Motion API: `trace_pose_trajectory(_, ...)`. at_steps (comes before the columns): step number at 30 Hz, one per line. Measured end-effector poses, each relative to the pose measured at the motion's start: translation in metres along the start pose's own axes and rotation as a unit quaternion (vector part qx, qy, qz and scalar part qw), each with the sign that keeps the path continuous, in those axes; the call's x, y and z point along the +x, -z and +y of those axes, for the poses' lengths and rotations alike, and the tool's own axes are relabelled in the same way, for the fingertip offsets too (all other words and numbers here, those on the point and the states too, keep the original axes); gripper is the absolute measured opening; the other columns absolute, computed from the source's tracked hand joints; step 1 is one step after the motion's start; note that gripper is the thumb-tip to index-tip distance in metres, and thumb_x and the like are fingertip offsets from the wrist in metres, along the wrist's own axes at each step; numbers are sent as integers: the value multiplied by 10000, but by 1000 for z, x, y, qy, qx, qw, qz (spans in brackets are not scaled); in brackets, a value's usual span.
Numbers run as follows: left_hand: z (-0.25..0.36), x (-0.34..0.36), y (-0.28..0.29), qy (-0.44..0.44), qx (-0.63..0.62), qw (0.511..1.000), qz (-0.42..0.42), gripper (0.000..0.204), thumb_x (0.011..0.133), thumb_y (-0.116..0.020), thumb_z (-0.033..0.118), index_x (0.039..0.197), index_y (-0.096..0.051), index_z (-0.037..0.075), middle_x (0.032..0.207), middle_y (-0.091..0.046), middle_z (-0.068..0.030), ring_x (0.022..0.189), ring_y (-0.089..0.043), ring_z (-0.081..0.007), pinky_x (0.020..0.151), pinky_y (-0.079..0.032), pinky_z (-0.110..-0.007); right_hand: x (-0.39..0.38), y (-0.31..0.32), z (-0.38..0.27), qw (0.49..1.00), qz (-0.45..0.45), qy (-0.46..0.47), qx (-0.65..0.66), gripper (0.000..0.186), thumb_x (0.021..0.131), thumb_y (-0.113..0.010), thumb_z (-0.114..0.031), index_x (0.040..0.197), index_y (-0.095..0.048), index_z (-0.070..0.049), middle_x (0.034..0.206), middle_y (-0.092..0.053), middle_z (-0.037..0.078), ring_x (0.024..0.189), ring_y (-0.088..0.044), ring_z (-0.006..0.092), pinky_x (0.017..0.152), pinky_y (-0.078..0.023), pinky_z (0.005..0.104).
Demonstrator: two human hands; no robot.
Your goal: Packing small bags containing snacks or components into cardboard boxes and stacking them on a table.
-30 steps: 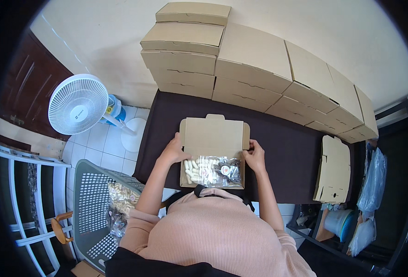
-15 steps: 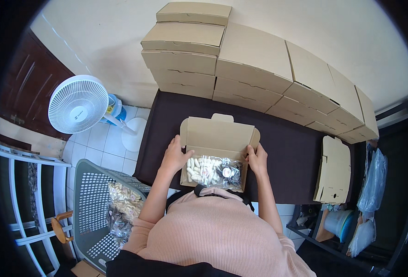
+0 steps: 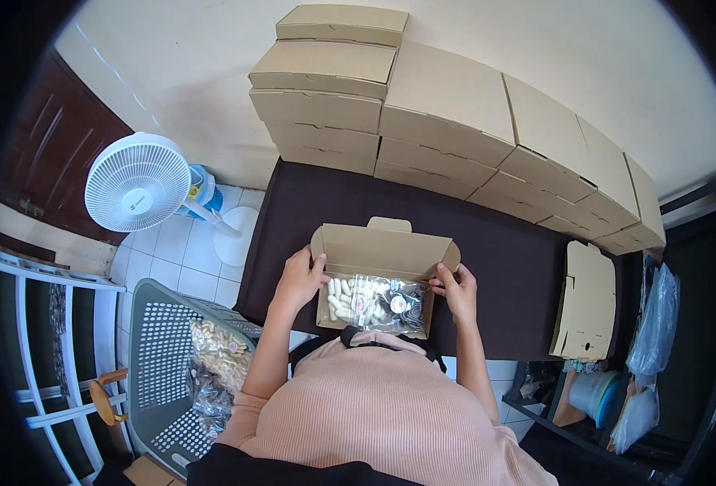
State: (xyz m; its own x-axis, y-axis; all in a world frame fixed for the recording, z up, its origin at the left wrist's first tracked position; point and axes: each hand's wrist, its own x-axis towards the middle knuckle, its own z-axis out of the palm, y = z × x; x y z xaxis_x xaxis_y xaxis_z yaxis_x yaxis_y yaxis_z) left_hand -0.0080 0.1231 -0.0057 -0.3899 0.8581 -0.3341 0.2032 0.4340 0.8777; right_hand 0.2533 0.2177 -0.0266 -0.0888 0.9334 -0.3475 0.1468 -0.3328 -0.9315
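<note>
An opened brown cardboard box (image 3: pixel 386 247) sits at the near edge of the dark table, its lid raised and leaning toward me. Inside lie a clear bag of white, capsule-shaped pieces (image 3: pixel 342 300) and a clear bag of black pieces (image 3: pixel 409 306), each with a round label. My left hand (image 3: pixel 297 281) grips the box's left side by the lid flap, thumb against the cardboard. On the opposite side my right hand (image 3: pixel 456 293) pinches the right lid flap between thumb and fingers.
Closed cardboard boxes (image 3: pixel 447 89) are stacked along the table's (image 3: pixel 503 283) back. Flat folded cardboard (image 3: pixel 586 300) lies at the right end. A grey basket (image 3: pixel 159 356) of bagged pieces stands at left, near a white fan (image 3: pixel 138 182). Plastic bags (image 3: pixel 656 324) hang at right.
The box lid has swung toward me, from more upright to a forward lean. My hands have shifted at its sides, the right one now pinching the lid flap.
</note>
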Motion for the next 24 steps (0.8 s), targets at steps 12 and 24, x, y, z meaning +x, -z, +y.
trace_pose_trajectory(12, 0, -2, -6, -4, -24, 1000, 19, 260, 906, -463, 130, 1076, -507, -62, 872, -617, -179, 682, -667, -213, 574, -533, -301, -4, 13, -5, 979, 80, 76, -172, 295, 717, -727, -241, 721, -665, 47, 607, -625, 73, 537, -563, 107, 513, -440, 265)
trace_pose_trajectory(24, -2, 1, -16, -46, 153, 986, 43, 258, 889, -468, 183, 967, -502, -61, 847, -606, -239, 656, -654, -287, 673, -495, -388, -17, -3, -29, 910, 53, 146, -384, 308, 852, -529, -212, 730, -583, 66, 705, -594, 268, 697, -596, 427, 628, -480, 472)
